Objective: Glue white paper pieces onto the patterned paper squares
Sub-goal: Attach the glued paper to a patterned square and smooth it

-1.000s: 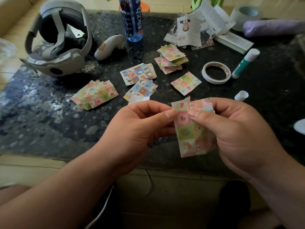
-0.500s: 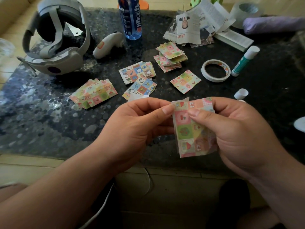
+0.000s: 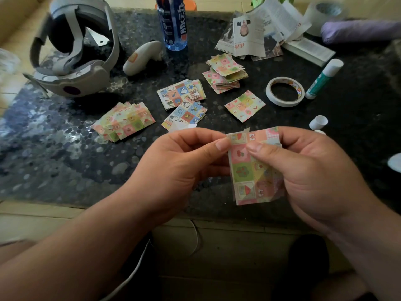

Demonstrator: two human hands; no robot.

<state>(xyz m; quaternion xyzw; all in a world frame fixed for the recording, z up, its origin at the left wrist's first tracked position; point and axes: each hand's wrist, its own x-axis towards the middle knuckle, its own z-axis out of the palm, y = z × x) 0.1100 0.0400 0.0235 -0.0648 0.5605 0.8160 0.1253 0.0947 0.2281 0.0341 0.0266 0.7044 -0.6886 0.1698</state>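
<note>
Pinching patterned square (image 3: 245, 172) between our left hand (image 3: 180, 168) and right hand (image 3: 314, 177), thumbs near top edge; white piece (image 3: 246, 131) behind, mostly hidden.

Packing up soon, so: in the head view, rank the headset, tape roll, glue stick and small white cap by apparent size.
1. headset
2. tape roll and glue stick: too alike to rank
3. small white cap

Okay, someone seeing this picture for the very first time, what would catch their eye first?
The two hands in the foreground: the left hand and right hand both pinch a bright patterned paper square by its top edge, above the near edge of the dark speckled table. Behind them, small piles of patterned squares lie scattered mid-table, and a large grey headset sits at the far left corner.
</note>
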